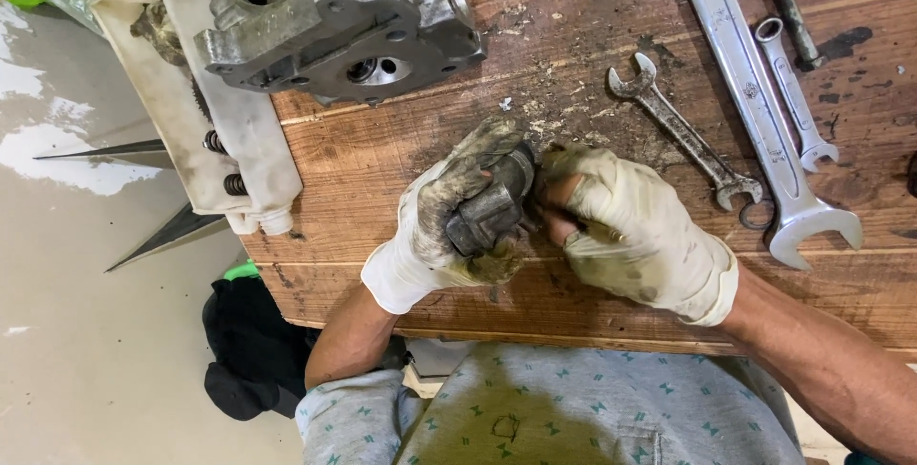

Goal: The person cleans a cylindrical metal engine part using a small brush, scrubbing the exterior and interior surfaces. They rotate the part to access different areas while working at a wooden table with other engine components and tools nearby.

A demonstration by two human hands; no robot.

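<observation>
My left hand, in a dirty white glove, is closed around a small grey metal part just above the wooden bench. My right hand, also gloved and grimy, presses its fingertips against the right end of that part; a thin tool tip seems pinched in its fingers, but I cannot tell what it is. Both hands meet near the bench's front edge.
A large grey engine casting stands at the back left, beside a cut-open white plastic container holding springs. Three spanners lie at the right. A dark cloth lies on the floor at the left.
</observation>
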